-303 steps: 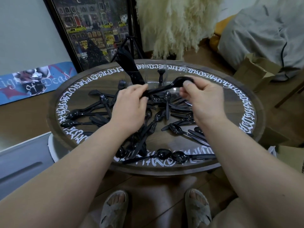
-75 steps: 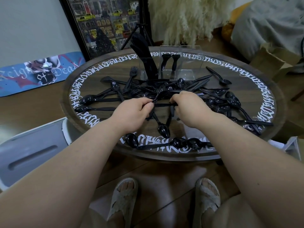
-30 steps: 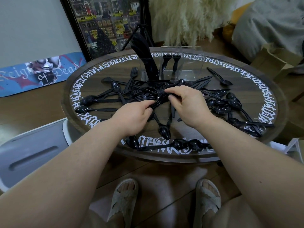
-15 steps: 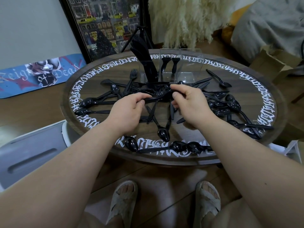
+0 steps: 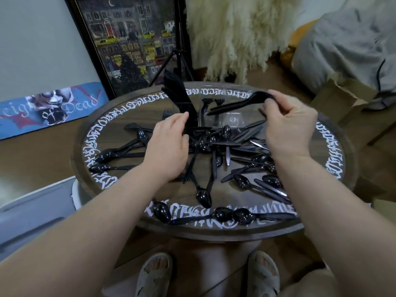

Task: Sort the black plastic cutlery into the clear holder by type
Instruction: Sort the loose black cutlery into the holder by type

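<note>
Black plastic spoons, forks and knives lie in a loose pile (image 5: pixel 216 146) on the round table (image 5: pixel 334 209). The clear holder (image 5: pixel 232 120) stands at the table's far side, with knives (image 5: pixel 179 97) upright in its left compartment and forks (image 5: pixel 211 102) in the middle one. My right hand (image 5: pixel 287 125) pinches a small bundle of black cutlery (image 5: pixel 240 105) by one end and holds it slanted above the holder; its type is unclear. My left hand (image 5: pixel 169 146) hovers over the left of the pile with relaxed fingers.
More spoons (image 5: pixel 227 216) lie along the table's near edge and at the left (image 5: pixel 107 156). A framed picture (image 5: pixel 128 43) and a tripod (image 5: pixel 177 61) stand behind the table. A cardboard box (image 5: pixel 342 99) sits to the right, a white unit (image 5: pixel 32 211) to the left.
My right hand has lifted the cutlery bundle out of the pile and carried it up and back over the holder. My left hand has let go of it and stays low over the pile.
</note>
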A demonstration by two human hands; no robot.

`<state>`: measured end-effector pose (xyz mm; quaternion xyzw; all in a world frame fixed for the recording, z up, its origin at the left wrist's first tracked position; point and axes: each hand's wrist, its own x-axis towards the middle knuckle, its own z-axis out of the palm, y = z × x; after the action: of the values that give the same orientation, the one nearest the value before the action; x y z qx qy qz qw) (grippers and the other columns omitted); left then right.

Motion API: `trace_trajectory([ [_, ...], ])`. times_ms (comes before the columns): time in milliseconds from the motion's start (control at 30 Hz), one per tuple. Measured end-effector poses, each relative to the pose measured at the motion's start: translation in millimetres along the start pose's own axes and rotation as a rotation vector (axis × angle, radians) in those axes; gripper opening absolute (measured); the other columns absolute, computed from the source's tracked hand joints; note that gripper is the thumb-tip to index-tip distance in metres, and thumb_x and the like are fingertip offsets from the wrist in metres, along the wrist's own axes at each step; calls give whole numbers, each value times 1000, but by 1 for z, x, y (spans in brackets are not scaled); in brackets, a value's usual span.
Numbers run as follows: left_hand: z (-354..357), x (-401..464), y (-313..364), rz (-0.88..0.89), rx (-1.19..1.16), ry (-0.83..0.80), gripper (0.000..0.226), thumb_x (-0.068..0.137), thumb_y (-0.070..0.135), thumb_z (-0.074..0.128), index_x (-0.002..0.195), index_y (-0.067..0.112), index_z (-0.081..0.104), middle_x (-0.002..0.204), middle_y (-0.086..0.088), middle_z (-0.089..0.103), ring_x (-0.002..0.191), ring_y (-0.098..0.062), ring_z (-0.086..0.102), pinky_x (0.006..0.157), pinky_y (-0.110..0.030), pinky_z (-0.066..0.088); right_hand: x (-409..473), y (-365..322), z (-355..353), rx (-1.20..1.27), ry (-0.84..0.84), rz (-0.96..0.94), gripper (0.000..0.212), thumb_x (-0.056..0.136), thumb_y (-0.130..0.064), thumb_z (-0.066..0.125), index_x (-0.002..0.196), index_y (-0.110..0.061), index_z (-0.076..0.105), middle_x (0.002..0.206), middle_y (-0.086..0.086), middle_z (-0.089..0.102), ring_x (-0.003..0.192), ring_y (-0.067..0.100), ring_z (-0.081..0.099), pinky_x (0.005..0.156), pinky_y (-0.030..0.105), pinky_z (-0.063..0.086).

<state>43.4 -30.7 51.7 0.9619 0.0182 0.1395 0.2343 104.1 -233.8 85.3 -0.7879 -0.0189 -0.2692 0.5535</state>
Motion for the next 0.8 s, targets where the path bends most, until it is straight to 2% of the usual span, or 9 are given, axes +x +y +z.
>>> trace_trajectory([
  [133, -1, 43, 7, 70, 86, -40, 54, 99, 17, 41, 150, 13, 25, 154, -2, 28, 141, -23, 20, 115, -31, 16, 41, -1, 11, -93, 80, -237, 26, 86, -16, 57, 106, -9, 73, 99, 6, 71, 90, 5, 60, 85, 7, 41],
  [200, 2, 62, 8, 85, 118, -68, 56, 99, 19, 42, 151, 13, 21, 156, -2, 24, 142, -23, 18, 116, -34, 18, 59, -1, 23, -136, 101, -321, 26, 86, -15, 57, 104, -9, 74, 97, 10, 71, 87, 9, 61, 81, 1, 36],
  [333, 17, 85, 0, 68, 229, -202, 62, 99, 26, 42, 152, 10, 14, 157, -4, 19, 143, -24, 13, 116, -42, 22, 73, 14, 55, -290, 32, -508, 22, 86, -8, 58, 100, -6, 74, 90, 13, 69, 80, 22, 65, 76, 16, 42],
  [467, 28, 91, -8, 74, 264, -246, 63, 97, 26, 45, 151, 11, 16, 156, -2, 21, 142, -25, 14, 113, -45, 27, 66, 39, 78, -431, -209, -573, 22, 87, -6, 58, 102, -1, 72, 91, 16, 67, 77, 29, 64, 73, 32, 54],
  [533, 31, 91, -11, 88, 261, -240, 63, 97, 26, 45, 151, 11, 16, 156, -1, 20, 142, -25, 14, 112, -46, 27, 64, 45, 82, -479, -329, -549, 23, 89, -6, 57, 107, -2, 71, 96, 15, 66, 83, 31, 64, 76, 41, 55],
  [633, 35, 93, -16, 128, 252, -225, 63, 96, 24, 46, 151, 11, 18, 156, -2, 21, 143, -24, 14, 114, -47, 25, 63, 45, 84, -550, -517, -468, 33, 94, -9, 51, 124, -9, 63, 116, 11, 60, 106, 29, 55, 91, 36, 44],
  [700, 37, 90, -20, 143, 231, -198, 61, 96, 21, 47, 150, 11, 21, 156, -3, 22, 144, -24, 13, 115, -46, 23, 62, 44, 80, -603, -607, -459, 41, 93, -8, 47, 133, -15, 56, 126, 7, 55, 116, 27, 45, 95, 32, 36],
  [800, 37, 75, -19, 160, 153, -20, 50, 92, 11, 50, 141, 11, 41, 145, -6, 39, 138, -26, 27, 112, -42, 29, 57, 47, 61, -588, -592, -420, 48, 91, -4, 47, 136, -18, 51, 130, 4, 52, 119, 25, 43, 97, 32, 36],
])
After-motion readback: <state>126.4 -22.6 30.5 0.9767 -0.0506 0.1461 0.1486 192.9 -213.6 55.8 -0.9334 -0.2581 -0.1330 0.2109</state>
